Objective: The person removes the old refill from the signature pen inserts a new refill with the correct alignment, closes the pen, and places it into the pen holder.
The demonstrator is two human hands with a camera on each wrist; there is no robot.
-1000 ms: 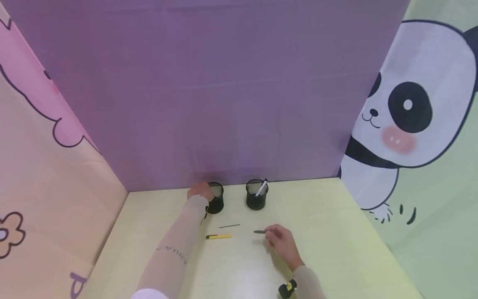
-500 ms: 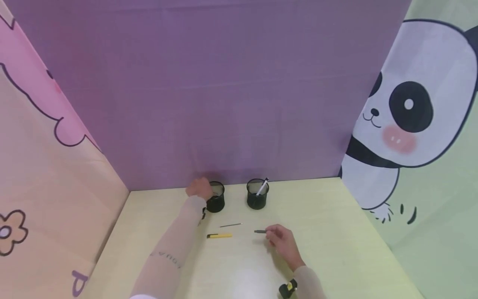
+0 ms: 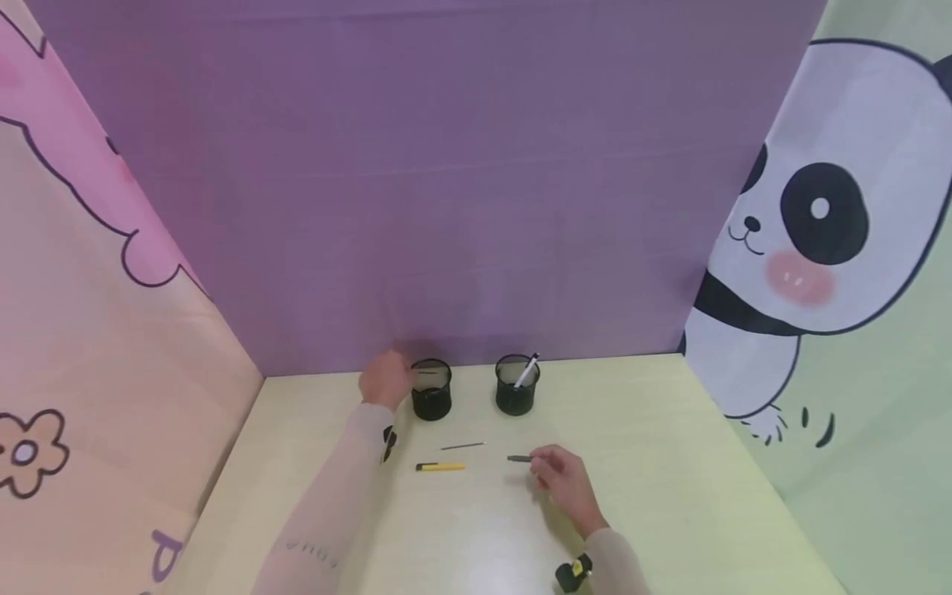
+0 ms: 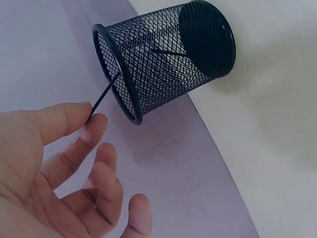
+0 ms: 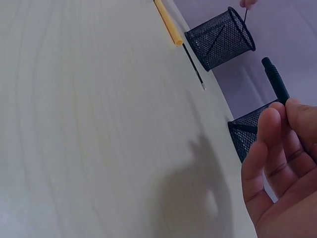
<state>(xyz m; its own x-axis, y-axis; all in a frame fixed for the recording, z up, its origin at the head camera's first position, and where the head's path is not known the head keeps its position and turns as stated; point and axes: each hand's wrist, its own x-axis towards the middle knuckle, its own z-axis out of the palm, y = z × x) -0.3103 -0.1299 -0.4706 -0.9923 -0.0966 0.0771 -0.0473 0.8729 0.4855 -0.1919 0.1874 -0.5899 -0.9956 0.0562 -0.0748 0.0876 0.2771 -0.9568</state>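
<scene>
In the left wrist view my left hand (image 4: 74, 158) pinches a thin black stick (image 4: 103, 98) between thumb and index finger. The stick's far end is at the rim of the left black mesh pen cup (image 4: 153, 59). Another thin dark stick (image 4: 168, 52) shows through that cup's mesh. Above the table, my right hand (image 5: 287, 153) pinches a short black tube with a ribbed end, like a pen barrel (image 5: 276, 82). On the table lie a thin pen refill (image 5: 193, 64) with a pale tip and a yellow tube-shaped piece (image 5: 168, 22) with a black end.
To the right of the first cup stands a second black mesh pen cup (image 3: 516, 402) with a white pen (image 3: 526, 371) leaning in it. Both are near the table's back edge, before a purple curtain (image 3: 476, 182). Printed side walls flank the table (image 3: 669, 496).
My left hand has moved left, away from the left cup's mouth, and a thin black stick now shows between them. The right hand stays almost still with the pen barrel.
</scene>
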